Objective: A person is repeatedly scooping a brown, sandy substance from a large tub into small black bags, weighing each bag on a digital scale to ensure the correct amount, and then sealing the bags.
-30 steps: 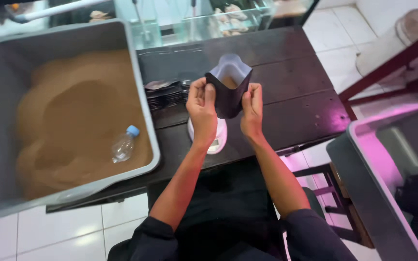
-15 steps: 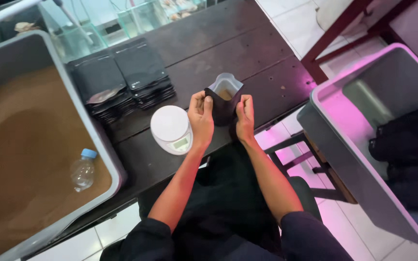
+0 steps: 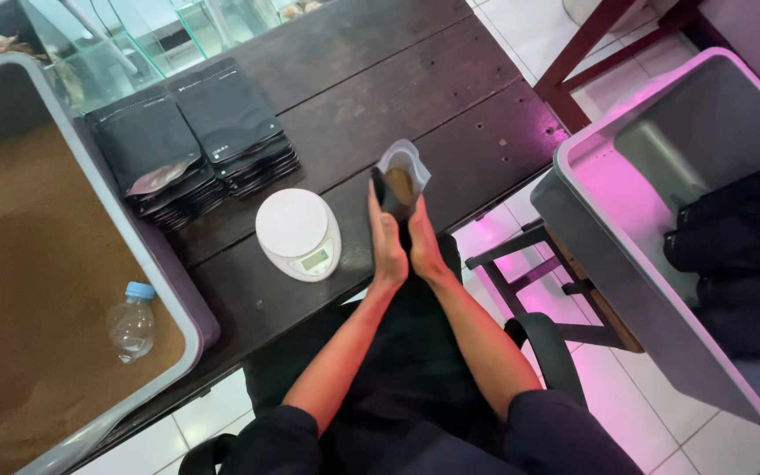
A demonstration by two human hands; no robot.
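My left hand (image 3: 386,239) and my right hand (image 3: 424,249) press together around a small black stand-up pouch (image 3: 399,180) with its mouth open and brown powder inside. I hold it over the front edge of the dark wooden table (image 3: 415,97), just right of a round white kitchen scale (image 3: 298,233). The scale's platform is bare.
Two stacks of flat black pouches (image 3: 191,141) lie behind the scale. A grey tub (image 3: 182,303) on the left holds brown powder and a plastic bottle (image 3: 132,321). On the right another grey tub (image 3: 613,255) holds black bags. Glass tanks (image 3: 134,35) stand at the back.
The pouch has come off the scale and moved right and toward me. My hands have closed in tighter on it. The view has swung right, so the right tub shows more.
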